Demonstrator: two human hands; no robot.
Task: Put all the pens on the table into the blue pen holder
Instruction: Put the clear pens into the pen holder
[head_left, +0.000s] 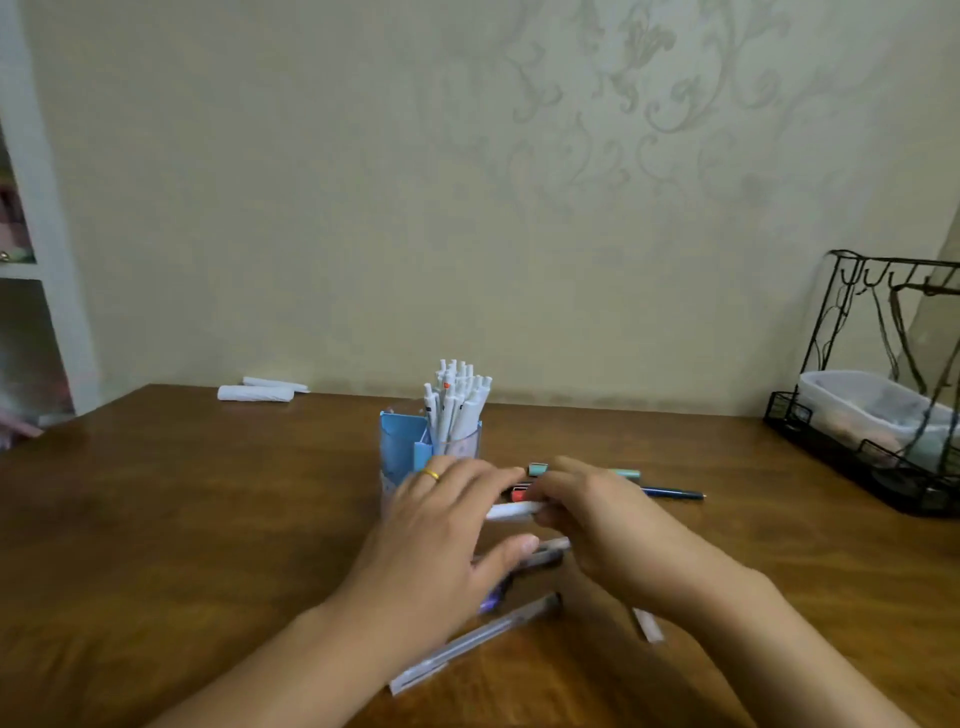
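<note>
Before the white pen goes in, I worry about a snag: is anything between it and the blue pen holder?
The left hand lies between the white pen and the blue pen holder, whose clear cup is crowded with white pens.

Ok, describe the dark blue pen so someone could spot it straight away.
Start at the blue pen holder mid-table and look right, past the right hand. The dark blue pen lies flat there, thin and dark, just nearer than the thicker teal marker.
</note>
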